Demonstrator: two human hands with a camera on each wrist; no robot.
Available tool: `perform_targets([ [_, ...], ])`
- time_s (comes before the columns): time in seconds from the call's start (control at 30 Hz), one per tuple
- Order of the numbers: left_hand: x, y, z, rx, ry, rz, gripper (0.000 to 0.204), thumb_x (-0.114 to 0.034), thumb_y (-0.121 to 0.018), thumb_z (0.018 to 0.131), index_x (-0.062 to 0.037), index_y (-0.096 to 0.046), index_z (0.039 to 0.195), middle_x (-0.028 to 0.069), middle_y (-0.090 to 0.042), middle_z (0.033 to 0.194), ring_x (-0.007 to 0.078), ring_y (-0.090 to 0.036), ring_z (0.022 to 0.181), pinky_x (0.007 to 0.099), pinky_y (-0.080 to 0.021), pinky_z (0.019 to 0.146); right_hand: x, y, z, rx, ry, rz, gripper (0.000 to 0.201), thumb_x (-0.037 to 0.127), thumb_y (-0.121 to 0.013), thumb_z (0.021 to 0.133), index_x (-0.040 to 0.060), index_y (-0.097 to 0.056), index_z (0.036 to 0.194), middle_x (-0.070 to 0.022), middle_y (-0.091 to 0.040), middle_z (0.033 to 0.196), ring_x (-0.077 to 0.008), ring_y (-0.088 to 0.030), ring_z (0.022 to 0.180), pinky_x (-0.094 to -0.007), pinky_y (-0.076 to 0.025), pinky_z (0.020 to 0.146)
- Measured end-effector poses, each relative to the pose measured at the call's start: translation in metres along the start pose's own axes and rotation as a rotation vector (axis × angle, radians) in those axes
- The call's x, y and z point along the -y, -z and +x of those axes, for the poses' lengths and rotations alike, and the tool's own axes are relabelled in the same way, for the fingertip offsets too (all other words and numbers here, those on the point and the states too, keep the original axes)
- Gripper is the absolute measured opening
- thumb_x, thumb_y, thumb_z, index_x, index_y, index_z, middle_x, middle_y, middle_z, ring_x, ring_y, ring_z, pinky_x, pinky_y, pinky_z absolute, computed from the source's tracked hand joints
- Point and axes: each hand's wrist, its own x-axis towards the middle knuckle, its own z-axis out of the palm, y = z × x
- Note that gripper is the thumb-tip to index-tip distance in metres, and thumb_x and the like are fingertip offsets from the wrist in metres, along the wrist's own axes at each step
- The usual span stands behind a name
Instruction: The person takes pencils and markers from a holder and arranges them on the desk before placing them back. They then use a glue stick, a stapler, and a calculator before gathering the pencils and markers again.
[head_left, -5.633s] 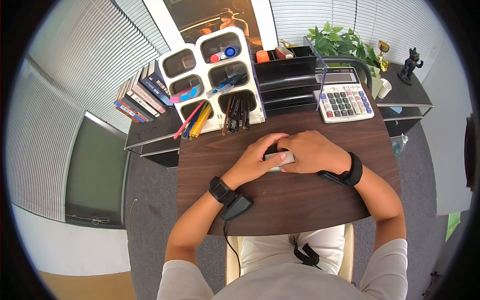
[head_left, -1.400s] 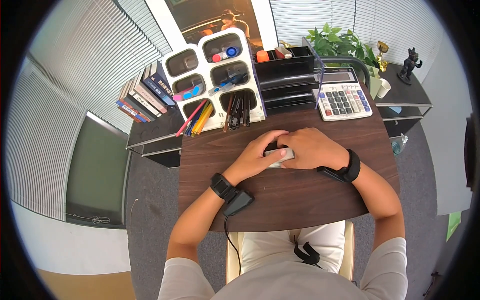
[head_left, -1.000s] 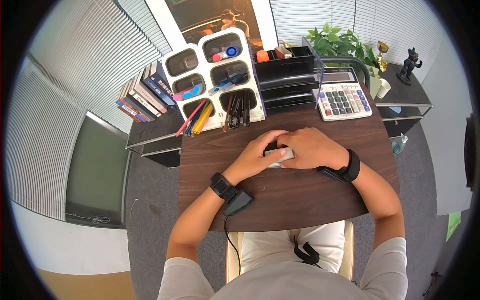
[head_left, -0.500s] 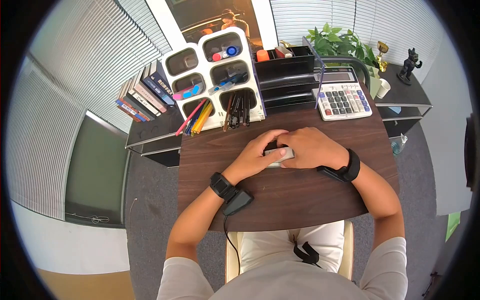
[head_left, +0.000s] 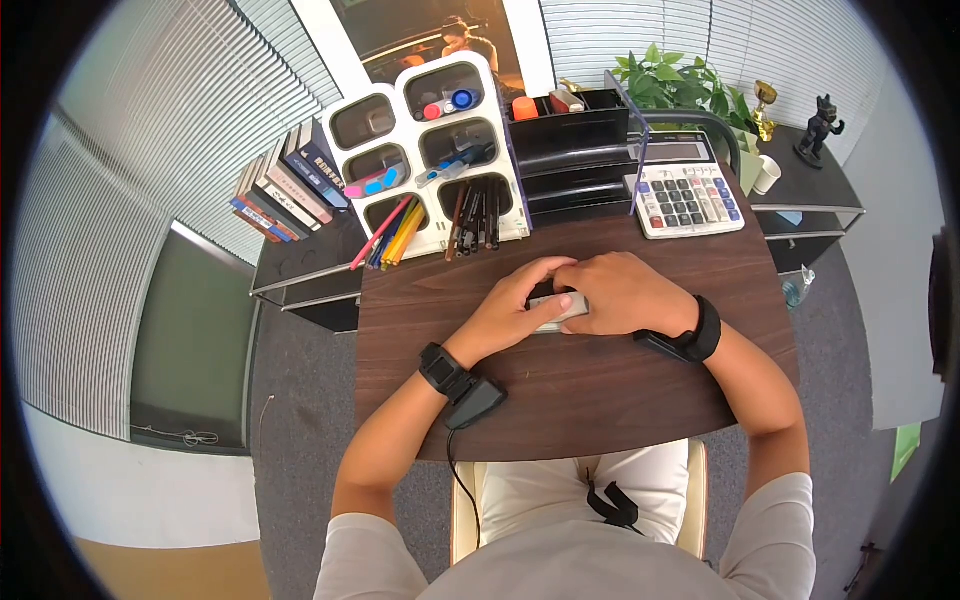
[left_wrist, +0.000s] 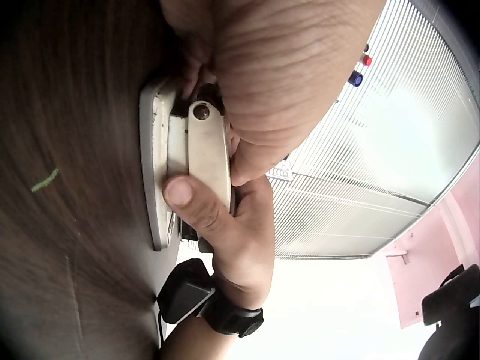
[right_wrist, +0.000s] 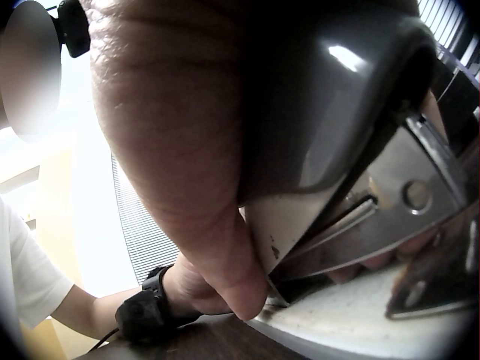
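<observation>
Both hands hold a light grey stapler [head_left: 579,306] on the dark wooden desk. My left hand [head_left: 508,312] wraps it from the left, its thumb lying along the top. From the right, my right hand [head_left: 632,297] covers the other end, with its thumb low on the near side. The left wrist view shows the pale base and a riveted side arm [left_wrist: 208,154], with the right thumb [left_wrist: 187,196] pressing on it. In the right wrist view, a dark glossy cover [right_wrist: 322,105] sits over the metal body [right_wrist: 405,199]. The hands hide much of the stapler.
Behind the hands stands a white organiser [head_left: 420,150] with pencils and pens. Beside it are a black tray rack [head_left: 575,150] and a calculator [head_left: 688,195]. Books [head_left: 290,185] stand at left; a plant [head_left: 675,85] and black cat figurine [head_left: 822,130] are at right.
The head view has shifted slightly since the oldest frame. Both hands keep the same hold on the stapler, with no visible movement of it over the desk.
</observation>
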Motion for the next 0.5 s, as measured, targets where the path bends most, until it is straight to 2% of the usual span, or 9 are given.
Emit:
perform_targets([
  [0.2, -0.0019, 0.0004, -0.0002, 0.003, -0.003, -0.001, 0.048, -0.025, -0.059, 0.092, -0.0051, -0.047, 0.134, 0.0121, -0.056, 0.128, 0.0215, -0.05, 0.122, 0.0335, -0.036, 0.104, -0.0005, -0.001, -0.0006, -0.001, 0.002, -0.004, 0.038, 0.033, -0.072, 0.071, 0.004, -0.062, 0.093, -0.0168, -0.067, 0.079, -0.0351, -0.065, 0.079, -0.0439, -0.05, 0.072],
  [0.27, -0.0022, 0.0006, -0.0003, 0.004, 0.005, 0.002, 0.048, -0.026, -0.059, 0.092, -0.0051, -0.047, 0.134, 0.012, -0.056, 0.128, 0.0215, -0.05, 0.122, 0.0334, -0.036, 0.104, -0.0025, -0.0034, -0.0008, -0.051, 0.03, 0.004, 0.036, 0.032, -0.074, 0.07, 0.0054, -0.061, 0.091, -0.0162, -0.065, 0.076, -0.0369, -0.063, 0.075, -0.0446, -0.048, 0.067],
  [0.37, -0.0017, 0.0005, -0.0002, 0.004, -0.004, 0.004, 0.048, -0.026, -0.059, 0.092, -0.0052, -0.047, 0.134, 0.012, -0.056, 0.129, 0.0216, -0.05, 0.122, 0.0335, -0.036, 0.103, 0.0002, -0.0004, -0.0005, -0.012, 0.002, -0.015, 0.037, 0.033, -0.072, 0.071, 0.0037, -0.062, 0.092, -0.0162, -0.066, 0.076, -0.0351, -0.065, 0.076, -0.0436, -0.05, 0.071],
  [0.5, -0.0024, 0.0005, -0.0004, 0.0, -0.002, 0.004, 0.048, -0.027, -0.059, 0.092, -0.0054, -0.047, 0.134, 0.0117, -0.056, 0.129, 0.0217, -0.051, 0.122, 0.0339, -0.037, 0.103, -0.0016, -0.002, 0.0, -0.012, 0.01, -0.015, 0.036, 0.033, -0.072, 0.072, 0.0037, -0.062, 0.09, -0.0159, -0.066, 0.075, -0.0349, -0.065, 0.075, -0.0433, -0.05, 0.069],
])
